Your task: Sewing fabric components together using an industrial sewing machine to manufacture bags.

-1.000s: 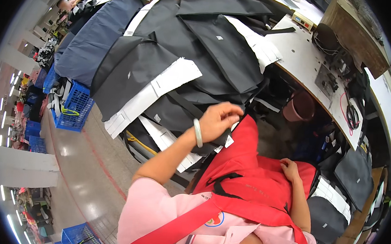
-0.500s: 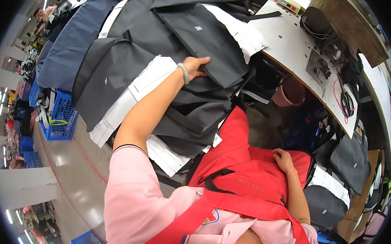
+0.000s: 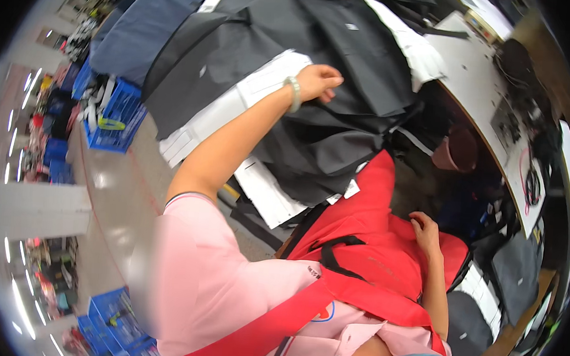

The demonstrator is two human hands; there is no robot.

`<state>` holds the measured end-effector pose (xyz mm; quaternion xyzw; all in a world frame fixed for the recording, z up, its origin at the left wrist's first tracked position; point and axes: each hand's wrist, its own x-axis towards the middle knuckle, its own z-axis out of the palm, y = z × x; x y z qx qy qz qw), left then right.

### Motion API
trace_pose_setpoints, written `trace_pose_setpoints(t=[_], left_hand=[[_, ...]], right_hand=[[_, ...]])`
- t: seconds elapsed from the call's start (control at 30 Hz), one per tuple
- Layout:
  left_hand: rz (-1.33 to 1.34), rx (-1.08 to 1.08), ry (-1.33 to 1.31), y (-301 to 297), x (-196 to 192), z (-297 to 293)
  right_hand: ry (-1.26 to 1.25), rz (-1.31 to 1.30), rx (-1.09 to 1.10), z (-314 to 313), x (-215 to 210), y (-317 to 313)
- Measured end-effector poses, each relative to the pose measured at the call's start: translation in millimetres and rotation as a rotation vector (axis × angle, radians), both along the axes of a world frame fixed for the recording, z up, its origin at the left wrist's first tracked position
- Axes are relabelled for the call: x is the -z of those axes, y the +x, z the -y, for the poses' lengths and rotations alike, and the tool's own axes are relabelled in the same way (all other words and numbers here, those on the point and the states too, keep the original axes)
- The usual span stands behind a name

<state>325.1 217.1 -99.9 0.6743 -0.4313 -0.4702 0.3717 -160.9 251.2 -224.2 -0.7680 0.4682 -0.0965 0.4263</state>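
A heap of dark grey-black fabric panels (image 3: 360,62) lies in front of me, draped and creased. My left hand (image 3: 320,82), with a pale bangle at the wrist, is over the heap beside a panel's edge; its fingers are loosely bent and no cloth shows between them. White sheets with printed outlines (image 3: 248,87) stick out from under the panels and along their edges. Off to the right, my right hand (image 3: 425,232) hovers at or rests on my red apron (image 3: 365,248), fingers loosely curled and holding nothing visible. I cannot tell whether it touches the apron.
At the right stands a work table (image 3: 474,72) with a machine and cables on it. Beneath it is a pinkish bucket (image 3: 455,150). Navy fabric (image 3: 147,29) is piled at the far left, beside a blue crate (image 3: 115,119). More dark panels (image 3: 517,270) lie at my right.
My left hand has come off the edge of the black panel, and its thumb no longer lies over it. The whole view has shifted, with the scene moving right. My right hand stays by the apron.
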Motion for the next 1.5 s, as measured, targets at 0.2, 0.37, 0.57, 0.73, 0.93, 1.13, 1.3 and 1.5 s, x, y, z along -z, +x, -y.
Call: trace_pose_setpoints(t=[0.2,0.37,0.57,0.73,0.93,1.13,1.3,1.5], left_hand=[[0.233,-0.298,-0.159,-8,24,71],[-0.460,-0.419,-0.031,-2,41,93],[-0.732,-0.447,-0.223,-70,-27,0],[-0.780,-0.214,-0.093,-111,-45,-149],[-0.713,0.138,0.271,-207,-12,-196],[-0.182,0.764,0.376,-286,21,-134],[-0.183,1.021,-0.148,-277,27,-145],[-0.307,0.632,-0.155,-127,-106,-123]], right_hand=[[-0.028,-0.026,-0.037,9,-27,17],[-0.155,0.055,-0.104,15,-50,48],[-0.260,0.209,0.009,10,-114,64],[-0.467,0.424,0.049,20,-186,93],[-0.065,0.398,-0.247,46,-237,172],[-0.212,0.242,-0.471,16,-213,273],[-0.194,0.215,-0.590,-7,-155,258],[0.081,0.470,-0.575,-2,-141,190]])
